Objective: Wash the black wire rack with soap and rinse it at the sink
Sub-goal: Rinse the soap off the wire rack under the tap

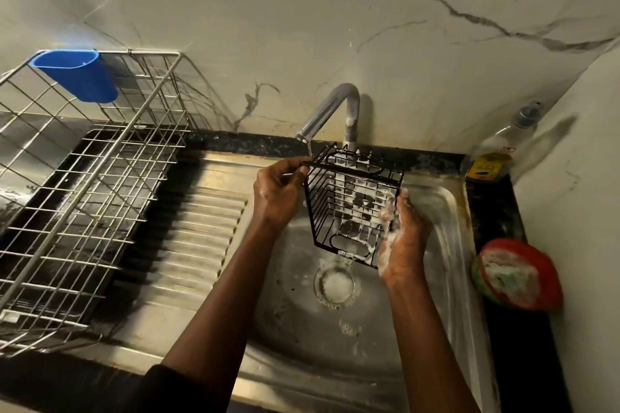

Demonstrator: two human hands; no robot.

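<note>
Head camera: the left hand (280,189) pinches the top corner of the black wire rack (352,204). The soapy right hand (404,238) holds its right side. The rack is foamy and hangs tilted over the sink (295,329), just under the tap (332,114). A red dish (518,273) and a soap bottle (493,154) sit to the right. A silver dish rack (84,178) with a blue cup (77,74) stands on the left.

Home kitchen, sink corner. Steel sink (446,211) with ribbed drainboard (201,228) set in a black stone table (496,221), curved tap (332,111) at the back edge. Wire dish drainer (84,178) with blue cutlery cup (79,75) at left. Soap bottle (493,157) in the back right corner, scrubber tub (516,273) on the right edge. Marble-look wall (302,27).
</note>
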